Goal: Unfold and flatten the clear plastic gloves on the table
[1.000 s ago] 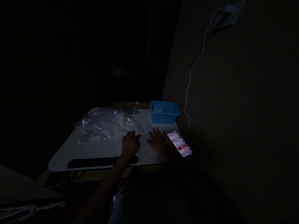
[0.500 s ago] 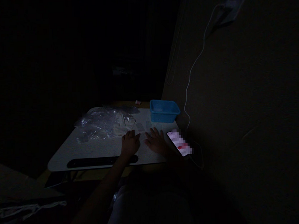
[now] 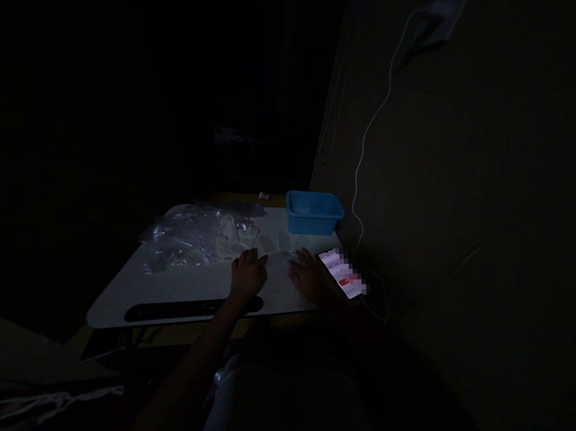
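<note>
Flanking clear plastic [image 3: 277,259]: 2 hands [image 3: 248,275] [image 3: 308,277]; nearby 1 blue bin [image 3: 312,224]; 1 phone [image 3: 338,272]

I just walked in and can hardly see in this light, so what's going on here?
A person sits or stands at a white table, both hands low over it. Between the left hand and right hand lies what looks like a thin see-through piece; it's too dark to tell whether either hand grips it. Crumpled clear plastic lies beyond the left hand, a blue bin stands beyond the right, and a lit phone is beside the right hand.
</note>
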`<state>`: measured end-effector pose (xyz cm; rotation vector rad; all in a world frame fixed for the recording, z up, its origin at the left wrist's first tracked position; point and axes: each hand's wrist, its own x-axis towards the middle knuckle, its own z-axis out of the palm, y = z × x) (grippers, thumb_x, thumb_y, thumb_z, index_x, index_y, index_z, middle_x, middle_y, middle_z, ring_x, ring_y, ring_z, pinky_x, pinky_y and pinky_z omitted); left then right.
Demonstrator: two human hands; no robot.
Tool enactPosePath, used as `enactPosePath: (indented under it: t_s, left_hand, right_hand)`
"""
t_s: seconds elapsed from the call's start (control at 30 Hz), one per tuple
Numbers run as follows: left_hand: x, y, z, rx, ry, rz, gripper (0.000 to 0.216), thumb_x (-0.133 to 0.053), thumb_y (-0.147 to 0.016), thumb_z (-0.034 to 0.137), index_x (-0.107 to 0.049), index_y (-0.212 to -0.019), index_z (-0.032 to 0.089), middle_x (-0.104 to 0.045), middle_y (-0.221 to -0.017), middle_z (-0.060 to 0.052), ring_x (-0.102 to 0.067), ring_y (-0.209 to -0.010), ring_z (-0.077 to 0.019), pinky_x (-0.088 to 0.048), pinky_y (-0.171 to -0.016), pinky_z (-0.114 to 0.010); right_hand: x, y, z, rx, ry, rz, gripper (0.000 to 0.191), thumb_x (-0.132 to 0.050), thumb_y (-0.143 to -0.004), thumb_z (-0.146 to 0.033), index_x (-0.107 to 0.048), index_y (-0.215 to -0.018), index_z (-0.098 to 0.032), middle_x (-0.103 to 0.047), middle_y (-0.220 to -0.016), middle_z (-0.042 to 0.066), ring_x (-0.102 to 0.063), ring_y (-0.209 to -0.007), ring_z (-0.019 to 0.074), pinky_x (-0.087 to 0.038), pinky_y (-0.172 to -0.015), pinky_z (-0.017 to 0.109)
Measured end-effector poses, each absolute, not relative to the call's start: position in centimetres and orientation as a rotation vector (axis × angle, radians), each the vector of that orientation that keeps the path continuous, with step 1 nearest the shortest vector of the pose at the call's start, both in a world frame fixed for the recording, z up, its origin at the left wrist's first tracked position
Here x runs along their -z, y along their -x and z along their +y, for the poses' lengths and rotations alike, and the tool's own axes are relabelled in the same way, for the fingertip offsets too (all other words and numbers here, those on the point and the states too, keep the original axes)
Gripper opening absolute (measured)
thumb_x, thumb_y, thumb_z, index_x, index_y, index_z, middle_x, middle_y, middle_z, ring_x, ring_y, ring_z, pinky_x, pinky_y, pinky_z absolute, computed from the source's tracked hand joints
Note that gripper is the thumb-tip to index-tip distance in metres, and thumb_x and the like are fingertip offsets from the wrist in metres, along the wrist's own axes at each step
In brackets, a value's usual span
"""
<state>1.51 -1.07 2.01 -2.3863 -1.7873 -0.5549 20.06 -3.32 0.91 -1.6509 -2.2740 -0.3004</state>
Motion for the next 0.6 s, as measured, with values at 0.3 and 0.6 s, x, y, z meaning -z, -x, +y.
enactPosePath:
  t_s: [0.3, 0.6]
  left_hand:
    - [-1.8, -1.3, -0.7, 0.624, 2.379, -1.814, 0.038, -0.040, -0.079, 0.027, -0.053, -0.115, 0.028, -0.047, -0.127, -0.005, -0.039, -0.116, -0.0238, -0.033, -0.091, -0.040]
    - [-1.7, -1.4, -0.6, 0.753, 2.353, -1.815, 0.034, -0.032, -0.085, 0.030, -0.058, -0.106, 0.021, -0.054, -0.120, -0.006, -0.045, -0.110, -0.0220, -0.036, -0.089, -0.038]
  right_hand:
    - [-1.1, -20.3, -3.3, 0.224, 1.607, -2.281, 0.036, -0.035, -0.088, -0.033, -0.051, -0.119, -0.022, -0.042, -0.132, 0.008, -0.025, -0.128, 0.0246, -0.022, -0.099, 0.045]
    - [-0.1, -21.5, -2.7, 0.180, 1.562, -1.976, 0.035, -0.036, -0.081, -0.017, -0.059, -0.107, -0.014, -0.056, -0.114, 0.010, -0.044, -0.111, 0.0212, -0.031, -0.096, 0.037]
